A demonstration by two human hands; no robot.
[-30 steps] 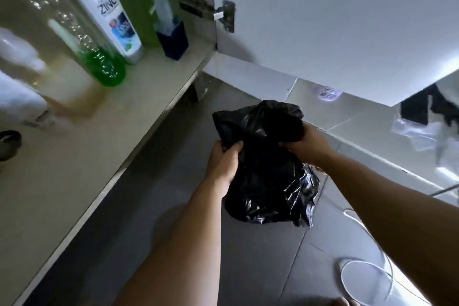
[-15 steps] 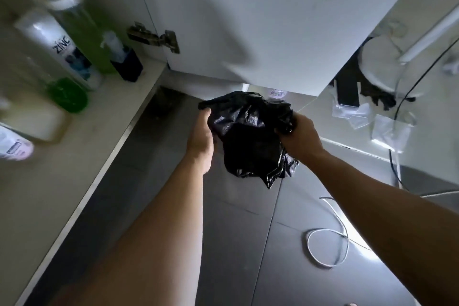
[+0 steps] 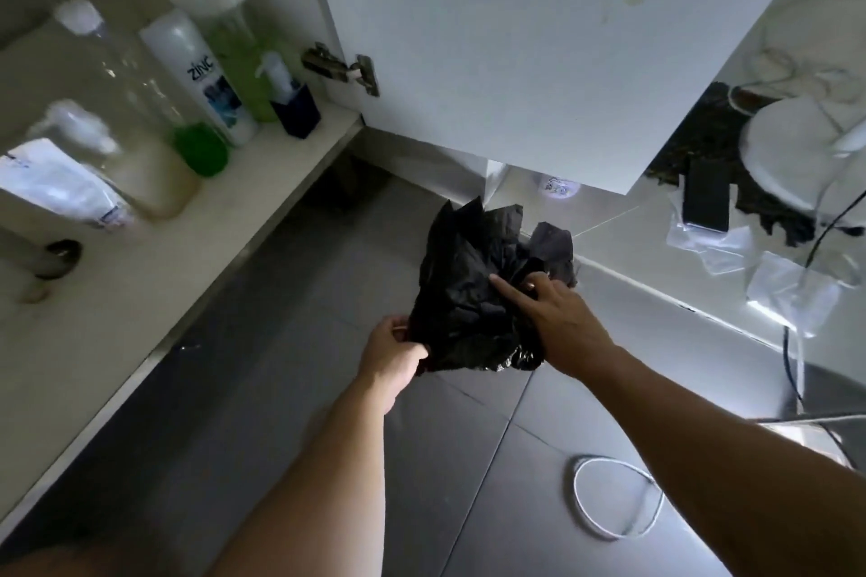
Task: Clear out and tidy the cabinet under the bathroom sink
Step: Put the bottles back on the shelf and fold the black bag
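A crumpled black plastic bag (image 3: 473, 276) hangs in front of me above the dark floor tiles. My left hand (image 3: 391, 354) pinches its lower left edge. My right hand (image 3: 557, 319) is at the bag's right side, forefinger stretched out across the plastic and the other fingers curled into its folds. The open cabinet's white shelf (image 3: 154, 267) lies to the left, with its white door (image 3: 515, 38) swung open above the bag.
On the shelf stand a white ZINC bottle (image 3: 206, 80), a green-liquid clear bottle (image 3: 154, 108), a green pump bottle (image 3: 234, 47), a small dark blue dispenser (image 3: 293, 105), a white pouch (image 3: 61, 183) and a drain pipe (image 3: 42, 258). A white cable (image 3: 614, 501) loops on the floor.
The bag has dropped a little lower and opened out at the top. My left hand slid down to its lower edge, and my right forefinger has straightened across the plastic.
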